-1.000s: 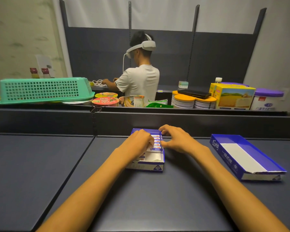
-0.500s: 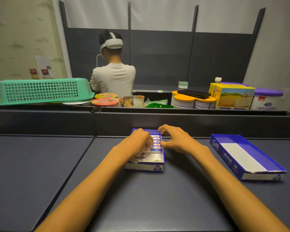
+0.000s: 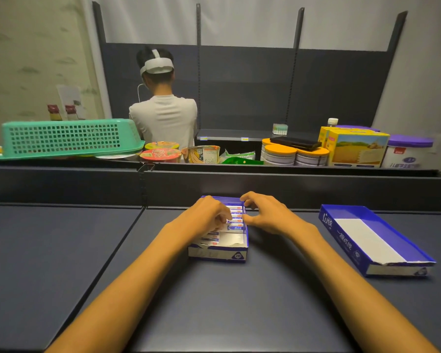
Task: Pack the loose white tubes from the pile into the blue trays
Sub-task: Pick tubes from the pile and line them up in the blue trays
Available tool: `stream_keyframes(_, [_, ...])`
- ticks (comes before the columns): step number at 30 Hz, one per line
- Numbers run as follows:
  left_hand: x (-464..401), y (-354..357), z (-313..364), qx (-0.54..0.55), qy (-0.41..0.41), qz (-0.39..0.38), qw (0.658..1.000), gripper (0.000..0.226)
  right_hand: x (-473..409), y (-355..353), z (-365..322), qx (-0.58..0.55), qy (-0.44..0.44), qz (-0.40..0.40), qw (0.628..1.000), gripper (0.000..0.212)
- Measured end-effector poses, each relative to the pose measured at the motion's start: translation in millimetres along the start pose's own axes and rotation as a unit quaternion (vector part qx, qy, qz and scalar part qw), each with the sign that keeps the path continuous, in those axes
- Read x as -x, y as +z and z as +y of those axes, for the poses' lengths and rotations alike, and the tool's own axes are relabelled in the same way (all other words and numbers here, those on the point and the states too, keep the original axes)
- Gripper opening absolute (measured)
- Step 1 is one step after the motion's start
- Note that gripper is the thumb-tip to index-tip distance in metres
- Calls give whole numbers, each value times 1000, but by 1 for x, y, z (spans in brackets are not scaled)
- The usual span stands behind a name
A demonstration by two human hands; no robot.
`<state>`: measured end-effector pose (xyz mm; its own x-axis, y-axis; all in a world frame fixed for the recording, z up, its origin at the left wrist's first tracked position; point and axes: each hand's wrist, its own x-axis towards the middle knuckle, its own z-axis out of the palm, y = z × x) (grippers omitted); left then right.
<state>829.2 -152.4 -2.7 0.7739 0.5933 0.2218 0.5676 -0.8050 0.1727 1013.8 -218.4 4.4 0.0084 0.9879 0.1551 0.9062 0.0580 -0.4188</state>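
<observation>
On the near tray (image 3: 220, 254) marked "2B", both hands pinch white tubes (image 3: 236, 220).

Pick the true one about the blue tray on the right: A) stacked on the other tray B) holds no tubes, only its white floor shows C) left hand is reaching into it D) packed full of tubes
B: the right tray shows only a bare white floor, and both hands work at the middle tray.

White tubes (image 3: 235, 220) seemingly rowed in blue tray (image 3: 218, 254)
</observation>
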Motion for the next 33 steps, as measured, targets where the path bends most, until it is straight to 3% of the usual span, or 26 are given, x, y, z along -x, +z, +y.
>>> stream_keyframes(10, [45, -42, -21, -2, -109, 104, 989, 34, 9, -8, -17, 21, -31, 56, 998, 55])
stream_keyframes(17, [130, -63, -59, -66, -236, 70, 967, 50, 6, 13, -72, 42, -105, 27, 993, 60])
stream_keyframes(24, [233, -87, -91, -111, -294, 63, 947, 56, 6, 53, -173, 83, -193, 12, 978, 62])
stream_keyframes(33, [422, -139, -160, -146, -376, 54, 914, 57, 20, 147, -353, 103, -260, -31, 960, 64])
